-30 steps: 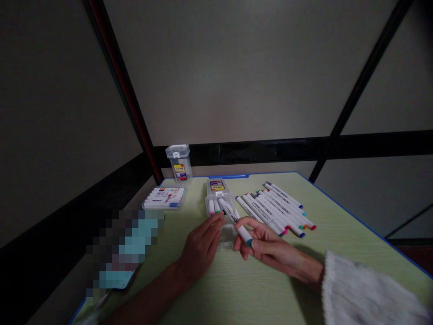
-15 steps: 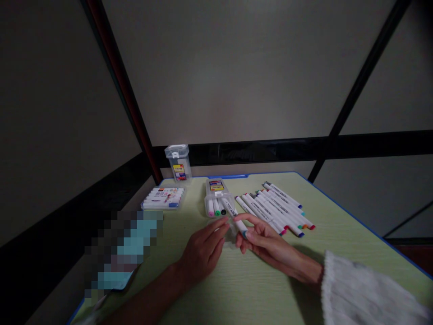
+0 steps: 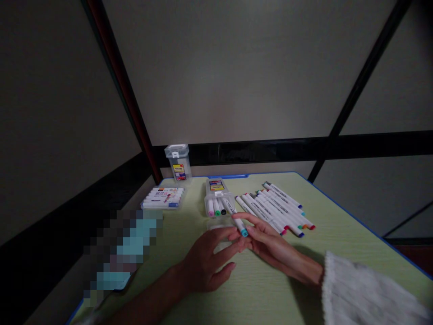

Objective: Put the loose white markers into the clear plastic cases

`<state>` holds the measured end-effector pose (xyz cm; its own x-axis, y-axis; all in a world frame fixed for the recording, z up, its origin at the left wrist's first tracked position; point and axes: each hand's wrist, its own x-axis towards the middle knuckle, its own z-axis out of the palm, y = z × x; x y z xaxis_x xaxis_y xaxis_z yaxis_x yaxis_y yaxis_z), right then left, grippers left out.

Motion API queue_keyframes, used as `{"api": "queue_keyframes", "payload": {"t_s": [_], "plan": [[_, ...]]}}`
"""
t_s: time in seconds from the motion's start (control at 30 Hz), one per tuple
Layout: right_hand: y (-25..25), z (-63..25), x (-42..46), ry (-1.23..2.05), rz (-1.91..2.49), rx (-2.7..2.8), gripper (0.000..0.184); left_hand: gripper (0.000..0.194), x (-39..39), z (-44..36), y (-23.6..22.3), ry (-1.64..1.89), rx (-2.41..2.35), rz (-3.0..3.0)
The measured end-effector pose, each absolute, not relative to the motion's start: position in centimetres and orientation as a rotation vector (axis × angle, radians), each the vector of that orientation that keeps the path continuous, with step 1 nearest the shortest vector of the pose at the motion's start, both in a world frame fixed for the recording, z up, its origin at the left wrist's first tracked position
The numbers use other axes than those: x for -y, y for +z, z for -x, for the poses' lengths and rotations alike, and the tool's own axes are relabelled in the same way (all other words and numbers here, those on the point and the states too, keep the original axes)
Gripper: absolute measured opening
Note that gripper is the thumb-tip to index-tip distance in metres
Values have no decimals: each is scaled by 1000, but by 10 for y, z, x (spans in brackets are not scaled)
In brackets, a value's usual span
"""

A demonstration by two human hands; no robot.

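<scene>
- An upright clear box (image 3: 178, 169) with its latched lid on stands at the table's far left corner, a yellow-and-dark label on its front.
- A flat pack of white pens (image 3: 163, 197) lies just nearer than that, a blue patch at one corner.
- A teal slab (image 3: 133, 246), mostly blurred into squares, lies slanting along the left edge; I can't make out what it is.
- The table (image 3: 277, 293) has a pale green, wood-grained top with blue edging, and a raised blue strip (image 3: 228, 176) at the far side.
- Behind are grey wall panels (image 3: 230, 81), a glossy black band (image 3: 264, 152), a dark red post (image 3: 117, 72) leaning leftward and a slanting black strip (image 3: 368, 72) at right.
</scene>
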<state>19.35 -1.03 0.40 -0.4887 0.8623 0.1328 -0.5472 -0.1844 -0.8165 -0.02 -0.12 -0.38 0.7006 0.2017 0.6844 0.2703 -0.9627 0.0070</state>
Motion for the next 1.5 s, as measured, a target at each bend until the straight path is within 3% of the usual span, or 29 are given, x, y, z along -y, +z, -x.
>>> {"api": "queue_keyframes", "payload": {"t_s": [0.27,0.63,1.5], "plan": [[7,-193,12,1879,480,976,36,38,5,-5,4,-994,334,2826],[2,-191,10,1807,527,1027,33,43,6,-5,6,-826,464,2845],[4,-190,11,1791,533,1094,38,34,2,-8,2,-900,562,2781]]}}
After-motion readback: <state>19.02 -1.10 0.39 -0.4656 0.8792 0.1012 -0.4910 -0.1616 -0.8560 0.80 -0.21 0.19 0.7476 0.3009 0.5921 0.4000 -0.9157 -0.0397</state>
